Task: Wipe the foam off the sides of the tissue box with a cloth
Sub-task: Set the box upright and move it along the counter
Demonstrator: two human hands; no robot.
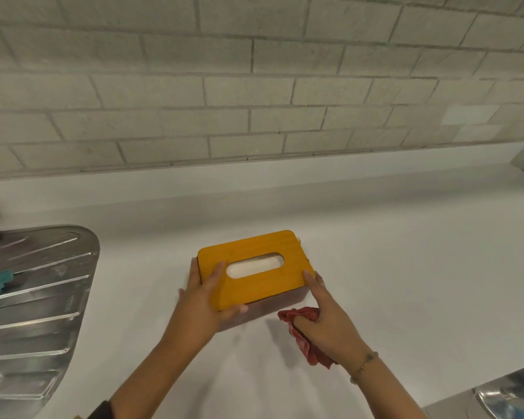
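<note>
The tissue box is showing a mustard-yellow lid under the fingers of the left hand, with a pale cream oval between the two sets of fingertips and dark brown sides below them. A brick-red cloth is bunching inside the curled fingers of the right hand. Around the fingers the counter is looking plain white. Beyond them the wall is running in off-white brick-pattern tiles.
</note>
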